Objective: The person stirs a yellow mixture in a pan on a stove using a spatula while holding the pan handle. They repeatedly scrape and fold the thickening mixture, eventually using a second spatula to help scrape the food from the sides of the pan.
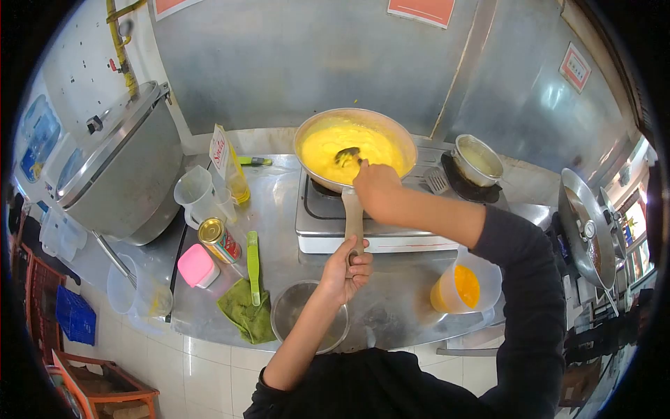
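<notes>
- Frying pan (399, 133): sits over the left burner of the stove (319, 225), on the metal table (405, 314); its handle points toward us.
- Left grip (345, 272): fingers wrapped round the pan handle (354, 218), near its free end.
- Right grip (375, 188): closed on a dark utensil (347, 153), its head in the yellow mixture (380, 145); exact finger placement hidden from us.
- Handling (our judgement): loaded pan likely heavy and front-weighted, stiff, rim probably hot. We would hold it by the handle alone, full wrap against twisting.
- Mixture looks soft, thick and slippery; could slop if the pan tips.
- Utensil probably light; we favour a hold high on its shaft.
- Nearby we note a small pot (480, 159) and a plastic jug (493, 285).
</notes>
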### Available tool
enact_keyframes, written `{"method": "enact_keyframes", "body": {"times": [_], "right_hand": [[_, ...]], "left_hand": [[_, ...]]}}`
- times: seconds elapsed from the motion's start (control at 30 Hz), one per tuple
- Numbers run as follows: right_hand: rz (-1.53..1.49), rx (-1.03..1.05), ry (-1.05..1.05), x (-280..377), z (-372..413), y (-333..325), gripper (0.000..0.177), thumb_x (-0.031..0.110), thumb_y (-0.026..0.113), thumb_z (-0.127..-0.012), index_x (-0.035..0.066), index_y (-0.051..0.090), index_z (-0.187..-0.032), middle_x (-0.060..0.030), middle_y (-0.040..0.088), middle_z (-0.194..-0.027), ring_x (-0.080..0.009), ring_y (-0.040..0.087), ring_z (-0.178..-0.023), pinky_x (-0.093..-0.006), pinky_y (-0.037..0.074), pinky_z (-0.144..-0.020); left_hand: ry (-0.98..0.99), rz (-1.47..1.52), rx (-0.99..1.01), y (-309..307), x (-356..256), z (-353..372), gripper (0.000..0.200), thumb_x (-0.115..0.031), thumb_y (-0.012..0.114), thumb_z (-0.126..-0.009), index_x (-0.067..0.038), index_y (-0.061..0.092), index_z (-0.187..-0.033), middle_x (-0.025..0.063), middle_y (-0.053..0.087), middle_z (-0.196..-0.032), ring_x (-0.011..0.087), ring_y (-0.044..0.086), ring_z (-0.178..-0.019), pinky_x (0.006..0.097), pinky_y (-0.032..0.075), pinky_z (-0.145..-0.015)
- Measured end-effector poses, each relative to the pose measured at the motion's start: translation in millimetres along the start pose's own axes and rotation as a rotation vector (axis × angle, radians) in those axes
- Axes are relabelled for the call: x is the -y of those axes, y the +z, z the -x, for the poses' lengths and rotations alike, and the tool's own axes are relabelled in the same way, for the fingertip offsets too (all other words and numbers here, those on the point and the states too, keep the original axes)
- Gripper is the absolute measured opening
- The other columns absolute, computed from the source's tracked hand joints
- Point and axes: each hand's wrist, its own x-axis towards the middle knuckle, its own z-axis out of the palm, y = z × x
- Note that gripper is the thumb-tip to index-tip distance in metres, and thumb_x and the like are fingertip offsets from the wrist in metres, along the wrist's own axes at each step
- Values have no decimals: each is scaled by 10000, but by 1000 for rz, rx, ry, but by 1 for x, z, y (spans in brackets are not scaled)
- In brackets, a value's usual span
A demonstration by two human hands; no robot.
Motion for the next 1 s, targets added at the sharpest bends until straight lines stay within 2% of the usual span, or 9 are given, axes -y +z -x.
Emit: {"method": "enact_keyframes", "body": {"times": [0.1,0.17,0.3,0.43,0.67,0.73,0.8,0.93,1.0], "right_hand": [[28,-41,-38,-28,-24,17,232,93,546,-682,-26,604,-873,-136,614,-744,-240,618,-712,-337,487,-575],[9,-36,111,-42,-37,17,202,146,570,-695,34,640,-849,-139,622,-871,-224,615,-803,-324,491,-659],[-89,-132,241,-106,-57,-1,194,134,521,-700,55,637,-834,-137,624,-820,-266,607,-763,-372,477,-647],[-119,-107,258,-132,-13,-56,243,185,506,-750,154,618,-964,-122,615,-819,-296,584,-770,-402,461,-663],[-168,124,55,-86,67,-64,232,144,472,-780,62,592,-961,-165,592,-749,-320,576,-737,-406,448,-661],[-155,95,-1,-57,71,-43,216,101,462,-761,-30,556,-904,-193,581,-729,-327,583,-707,-401,464,-612],[-210,-131,-92,-34,70,-25,192,64,461,-732,-69,524,-856,-192,579,-710,-311,593,-683,-385,477,-573],[-199,-251,-66,-23,33,-2,172,53,470,-722,-69,542,-819,-160,587,-703,-286,599,-663,-374,481,-567],[-103,-150,-25,-27,11,0,157,75,508,-705,12,623,-792,-163,595,-837,-257,613,-739,-342,492,-601]], "left_hand": [[3,12,7,0,0,-1,254,-360,459,-849,-122,407,-923,-65,315,-589,11,280,-433,158,233,-386],[6,13,10,0,0,0,258,-357,460,-849,-119,407,-930,-64,314,-592,13,279,-436,159,232,-385],[13,-4,15,1,0,0,262,-358,459,-849,-116,407,-934,-61,315,-596,16,277,-439,162,233,-386],[0,41,-17,5,0,2,235,-337,444,-863,-104,444,-893,-63,317,-579,7,280,-419,152,241,-366],[-5,-6,5,0,-1,0,265,-364,440,-857,-118,397,-944,-63,306,-596,14,270,-437,164,231,-386],[-4,-4,-6,1,0,0,268,-365,442,-856,-117,396,-944,-63,306,-595,13,270,-435,165,230,-385],[-3,-3,-25,0,0,0,270,-366,444,-855,-116,396,-945,-63,307,-594,13,270,-434,166,229,-383],[-4,3,-27,0,0,0,272,-363,448,-853,-112,397,-945,-65,309,-592,12,271,-430,165,227,-380],[1,9,-19,1,0,0,271,-361,448,-852,-111,397,-945,-66,309,-592,12,272,-430,164,228,-379]]}}
